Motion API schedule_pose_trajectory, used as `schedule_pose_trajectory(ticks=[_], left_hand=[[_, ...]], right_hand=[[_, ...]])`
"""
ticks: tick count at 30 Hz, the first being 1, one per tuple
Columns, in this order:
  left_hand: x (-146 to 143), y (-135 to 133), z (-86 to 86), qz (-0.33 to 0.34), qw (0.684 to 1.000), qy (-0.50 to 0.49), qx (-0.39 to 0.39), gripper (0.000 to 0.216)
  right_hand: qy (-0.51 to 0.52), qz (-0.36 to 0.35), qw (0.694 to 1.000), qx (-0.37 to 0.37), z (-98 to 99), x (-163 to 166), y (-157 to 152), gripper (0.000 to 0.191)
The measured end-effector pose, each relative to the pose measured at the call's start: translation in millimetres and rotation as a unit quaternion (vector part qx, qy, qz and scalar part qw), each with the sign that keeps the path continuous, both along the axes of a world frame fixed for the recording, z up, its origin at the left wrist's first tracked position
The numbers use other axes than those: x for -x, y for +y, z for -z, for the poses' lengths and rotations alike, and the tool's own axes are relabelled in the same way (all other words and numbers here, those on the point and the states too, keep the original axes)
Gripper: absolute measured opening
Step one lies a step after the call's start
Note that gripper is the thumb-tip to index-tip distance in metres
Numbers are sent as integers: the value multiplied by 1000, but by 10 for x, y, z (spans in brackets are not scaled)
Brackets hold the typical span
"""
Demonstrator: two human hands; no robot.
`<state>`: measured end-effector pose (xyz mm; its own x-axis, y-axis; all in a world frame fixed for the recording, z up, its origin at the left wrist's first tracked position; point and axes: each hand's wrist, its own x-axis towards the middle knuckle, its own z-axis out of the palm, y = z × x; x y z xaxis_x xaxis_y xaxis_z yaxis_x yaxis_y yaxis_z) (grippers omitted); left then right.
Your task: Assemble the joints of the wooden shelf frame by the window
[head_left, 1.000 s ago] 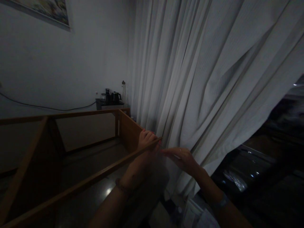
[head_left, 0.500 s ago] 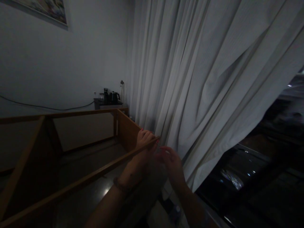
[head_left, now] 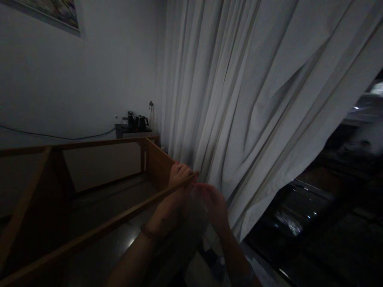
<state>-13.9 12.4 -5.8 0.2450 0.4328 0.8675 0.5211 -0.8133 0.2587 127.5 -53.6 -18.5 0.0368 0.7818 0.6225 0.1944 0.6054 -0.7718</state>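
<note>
A brown wooden frame (head_left: 128, 215), like an open shelf or cabinet carcass with rails and panels, fills the lower left. My left hand (head_left: 178, 174) grips its near right corner, with the fingers over the end panel and the front rail crossing in front of the hand. Just right of that corner, my right hand (head_left: 214, 201) is closed, its fingertips pinched together close to the rail's end. What those fingertips hold, if anything, is too dark and blurred to make out. A bracelet (head_left: 149, 232) circles my left wrist.
A long pale curtain (head_left: 239, 119) hangs right beside the frame's end. Behind the frame, a small cabinet (head_left: 136, 134) carries a black kettle (head_left: 140, 121). A cable (head_left: 68, 138) runs along the wall. Dark glossy surfaces (head_left: 302, 207) lie at the right.
The view has shifted slightly to the right. My right hand's fingertips have drawn together and come closer to the rail's end. My left hand keeps its grip on the frame.
</note>
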Motion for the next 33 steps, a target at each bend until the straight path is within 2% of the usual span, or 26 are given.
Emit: schedule_pose_trajectory(ticks=[3,7,10,13,15,18,21,26,30,33], left_hand=[[5,4,-1,0,1000,0,7,25],[7,-11,-19,-2,1000,2,25,23],[0,-24,-31,-9,1000,-1,19,21],[-7,-31,-30,-18,1000,1,2,22],[-6,-35,-26,-20,1000,8,-5,22],[2,-44,-23,-15,999,26,-15,22],[8,-51,-20,-12,999,42,-20,20],[-2,-46,-18,-8,1000,17,4,17],[-6,-28,-7,-10,1000,7,9,17],[-1,-17,10,3,1000,7,10,15]], right_hand=[[-137,17,986,-94,9,-171,28,25],[-274,50,935,-218,-12,-359,99,35],[-309,71,911,-264,-67,-412,146,37],[-287,68,914,-279,-116,-383,159,34],[-241,55,933,-260,-122,-326,152,26],[-129,47,972,-193,-86,-204,131,14],[-3,75,993,-95,-37,-62,106,18],[112,107,988,31,-39,125,36,36],[189,41,975,108,-91,166,-14,46],[197,3,972,130,-133,131,-30,45]])
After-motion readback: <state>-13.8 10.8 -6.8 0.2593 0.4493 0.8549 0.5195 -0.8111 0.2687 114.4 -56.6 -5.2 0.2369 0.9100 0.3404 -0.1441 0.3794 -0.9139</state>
